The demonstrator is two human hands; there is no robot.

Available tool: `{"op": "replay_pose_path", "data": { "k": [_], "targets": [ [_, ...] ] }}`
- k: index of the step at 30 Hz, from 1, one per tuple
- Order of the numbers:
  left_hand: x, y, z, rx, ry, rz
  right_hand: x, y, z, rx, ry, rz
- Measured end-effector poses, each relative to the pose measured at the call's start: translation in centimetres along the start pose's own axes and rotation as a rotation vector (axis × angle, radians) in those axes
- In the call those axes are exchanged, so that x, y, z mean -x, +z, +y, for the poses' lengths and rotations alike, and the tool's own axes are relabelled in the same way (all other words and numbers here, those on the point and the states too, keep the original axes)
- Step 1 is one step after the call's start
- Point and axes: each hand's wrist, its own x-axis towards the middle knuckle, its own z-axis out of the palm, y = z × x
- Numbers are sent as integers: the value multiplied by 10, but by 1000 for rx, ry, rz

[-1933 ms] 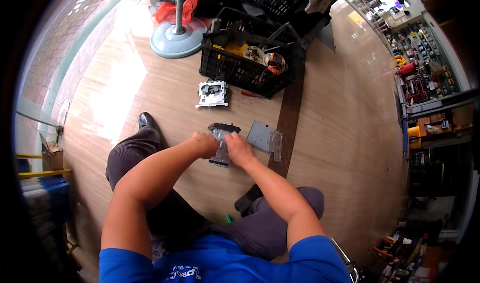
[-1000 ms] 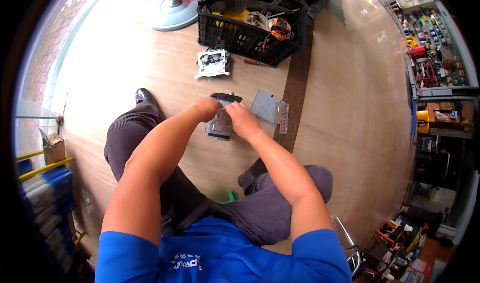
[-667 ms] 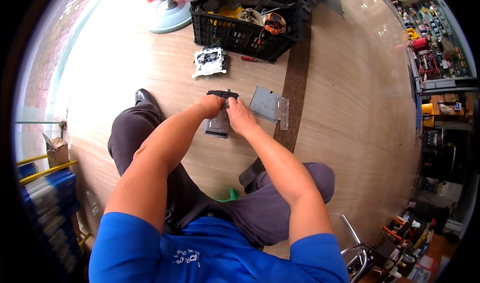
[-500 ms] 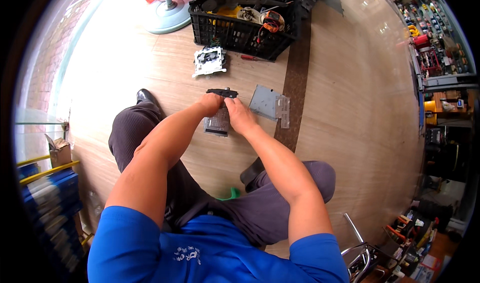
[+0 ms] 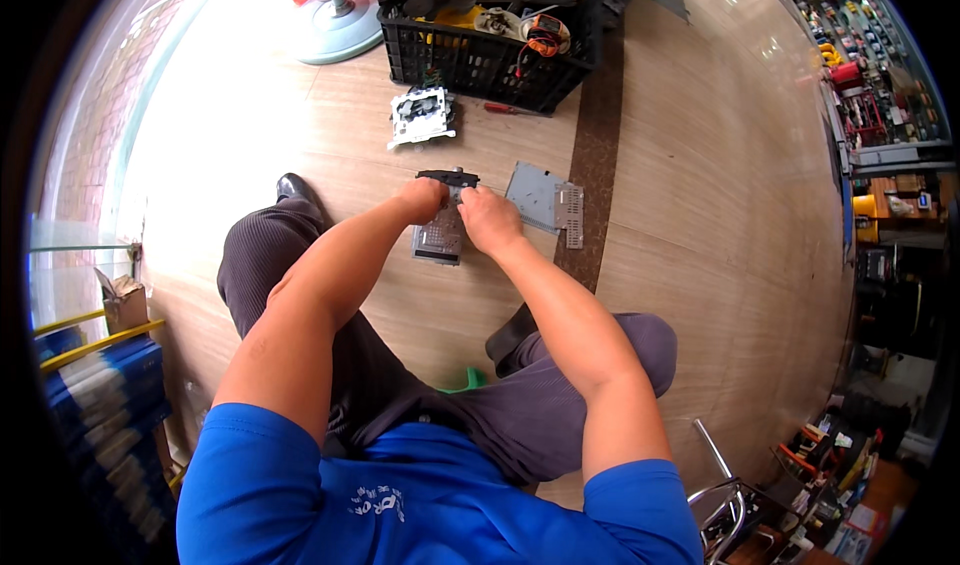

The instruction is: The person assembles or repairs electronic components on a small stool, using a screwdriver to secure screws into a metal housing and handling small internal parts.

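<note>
A grey metal electronics unit (image 5: 437,239) with a perforated casing lies on the floor between my feet. It looks like a car stereo. Along its far end runs a black panel (image 5: 449,178). My left hand (image 5: 425,200) is closed on the left side of the unit near that panel, fingertips partly hidden. My right hand (image 5: 491,219) is closed against the right side, its fingers bent and pressed together at the far corner. Whether a small part sits between those fingers I cannot make out. Right of the unit lies a flat grey metal plate (image 5: 533,196) with a perforated strip (image 5: 569,215).
A white-framed mechanism (image 5: 421,117) lies beyond the unit. Behind it stands a black plastic crate (image 5: 480,65) of tools and cables, an orange meter (image 5: 545,35) on top. A red-handled screwdriver (image 5: 505,109) lies beside the crate. The round stand base (image 5: 343,33) is far left.
My right hand's fingers have drawn in and bent more at the unit's far right corner. My left hand stays at the left side. The whole view has shifted slightly.
</note>
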Motion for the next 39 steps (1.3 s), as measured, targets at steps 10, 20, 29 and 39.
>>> {"op": "replay_pose_path", "data": {
  "k": [10, 20, 29, 39],
  "targets": [
    [-2, 4, -6, 15, -9, -14, -1, 1, -6, -83, -30, 21],
    [2, 2, -7, 7, 28, -19, -2, 4, -5, -90, -39, 2],
    [3, -5, 1, -14, 9, -52, -3, 4, -5, -107, -19, -16],
    [5, -3, -3, 42, 24, -14, -5, 9, -5, 3, -95, -3]
  ]
}}
